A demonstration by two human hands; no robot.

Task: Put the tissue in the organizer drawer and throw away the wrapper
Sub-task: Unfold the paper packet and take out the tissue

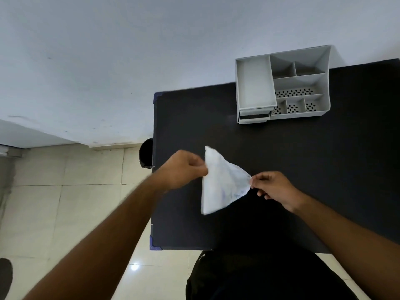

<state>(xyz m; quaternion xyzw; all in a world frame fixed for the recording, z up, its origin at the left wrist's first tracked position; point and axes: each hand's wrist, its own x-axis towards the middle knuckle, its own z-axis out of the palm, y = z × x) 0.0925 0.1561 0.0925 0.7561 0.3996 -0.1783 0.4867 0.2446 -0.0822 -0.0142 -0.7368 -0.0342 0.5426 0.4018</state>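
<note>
A white tissue pack in its thin printed wrapper [220, 185] is held above the black table [303, 161], pulled into a triangle shape. My left hand [184, 169] pinches its left edge. My right hand [275, 187] pinches its right corner. Whether the tissue is still inside the wrapper cannot be told. The grey organizer [303, 83] stands at the far edge of the table against the wall; its top drawer [254, 83] is pulled out, with nothing inside.
A black bin [146, 153] stands on the tiled floor just left of the table, partly hidden by the table edge. The white wall runs behind the table. A dark object [5, 276] sits at the lower left on the floor.
</note>
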